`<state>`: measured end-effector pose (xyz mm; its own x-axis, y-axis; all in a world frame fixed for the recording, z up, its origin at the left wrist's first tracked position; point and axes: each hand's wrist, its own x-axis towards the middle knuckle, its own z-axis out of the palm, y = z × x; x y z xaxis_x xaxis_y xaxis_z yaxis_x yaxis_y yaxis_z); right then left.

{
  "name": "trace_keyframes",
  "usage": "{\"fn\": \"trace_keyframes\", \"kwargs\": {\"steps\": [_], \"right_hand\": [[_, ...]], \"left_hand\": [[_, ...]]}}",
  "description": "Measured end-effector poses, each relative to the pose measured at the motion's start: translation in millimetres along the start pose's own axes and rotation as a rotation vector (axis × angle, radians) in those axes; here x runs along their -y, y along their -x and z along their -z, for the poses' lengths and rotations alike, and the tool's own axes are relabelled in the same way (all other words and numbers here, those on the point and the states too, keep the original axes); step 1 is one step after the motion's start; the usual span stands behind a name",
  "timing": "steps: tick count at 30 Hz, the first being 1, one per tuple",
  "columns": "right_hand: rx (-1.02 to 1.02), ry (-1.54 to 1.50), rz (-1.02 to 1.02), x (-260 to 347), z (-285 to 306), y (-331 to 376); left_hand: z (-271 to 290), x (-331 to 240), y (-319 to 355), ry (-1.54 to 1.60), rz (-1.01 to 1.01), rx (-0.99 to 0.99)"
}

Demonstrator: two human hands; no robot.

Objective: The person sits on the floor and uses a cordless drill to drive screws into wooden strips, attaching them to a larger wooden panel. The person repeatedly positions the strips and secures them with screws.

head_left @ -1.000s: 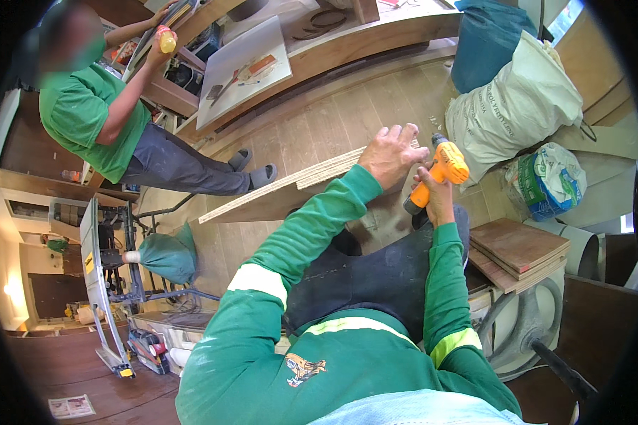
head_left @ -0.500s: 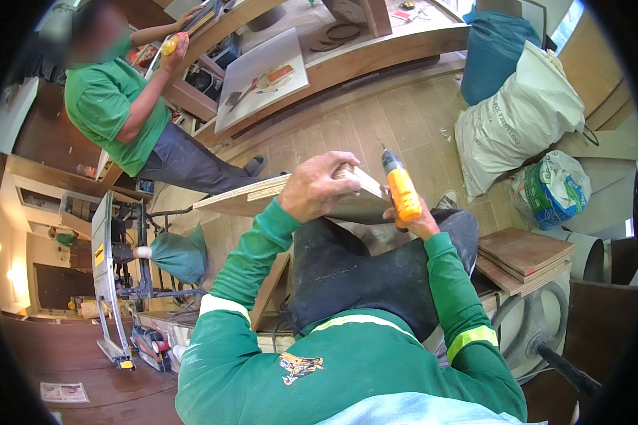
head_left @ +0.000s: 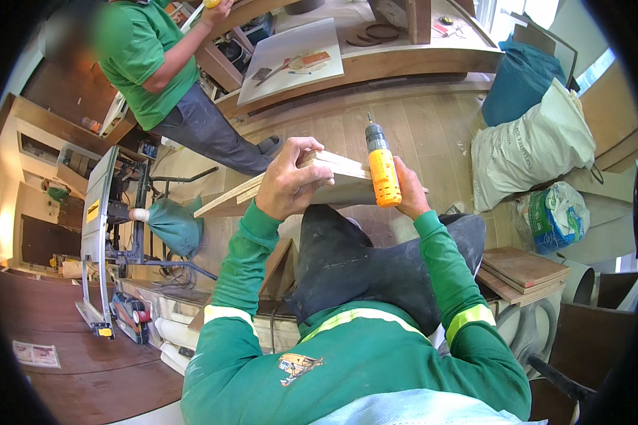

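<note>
My left hand [head_left: 288, 178] grips the edge of a thin plywood board [head_left: 234, 197] that lies across my raised knee, and a second strip lies on top of it under my fingers. My right hand [head_left: 409, 190] holds an orange cordless drill [head_left: 381, 168] upright, its bit pointing away from me, just right of the board's end. Both arms wear green sleeves with reflective bands. Dark trousers cover the knee below the board.
A person in a green shirt [head_left: 151, 60] stands at the upper left by a wooden workbench [head_left: 376, 60]. A table saw [head_left: 103, 234] stands at the left. White and blue sacks [head_left: 532, 142] lie at the right, stacked boards [head_left: 521, 269] beside my knee.
My view has tilted and the hands have shifted left and lower. The drill, tilted before, now stands upright; my left hand has curled more tightly around the board's edge.
</note>
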<state>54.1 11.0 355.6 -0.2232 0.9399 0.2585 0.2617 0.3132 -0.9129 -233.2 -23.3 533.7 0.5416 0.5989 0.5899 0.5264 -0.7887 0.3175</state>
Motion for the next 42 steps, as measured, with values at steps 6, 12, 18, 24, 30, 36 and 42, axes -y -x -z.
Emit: {"fn": "trace_keyframes", "kwargs": {"steps": [6, 12, 18, 24, 30, 36, 42], "right_hand": [[0.004, 0.108, -0.012, 49, 18, 2], [-0.031, 0.355, -0.009, 83, 56, 7], [-0.009, 0.554, -0.039, 115, 84, 7], [0.098, 0.675, 0.038, 111, 60, 0], [0.218, 0.709, 0.098, 108, -14, -28], [0.285, 0.757, 0.162, 92, -99, -66], [0.332, 0.817, 0.134, 77, -184, -96]], "left_hand": [[7, 15, -2, 0.12, -0.07, -0.153], [3, 17, -14, 0.29, -0.105, -0.361], [-33, 23, 10, 0.325, 0.013, -0.542], [-56, 30, 62, 0.365, 0.162, -0.718], [-33, 46, 124, 0.363, 0.455, -0.783], [-23, 112, 191, 0.172, 0.712, -0.818], [-17, 190, 258, 0.235, 0.817, -0.808]]}}
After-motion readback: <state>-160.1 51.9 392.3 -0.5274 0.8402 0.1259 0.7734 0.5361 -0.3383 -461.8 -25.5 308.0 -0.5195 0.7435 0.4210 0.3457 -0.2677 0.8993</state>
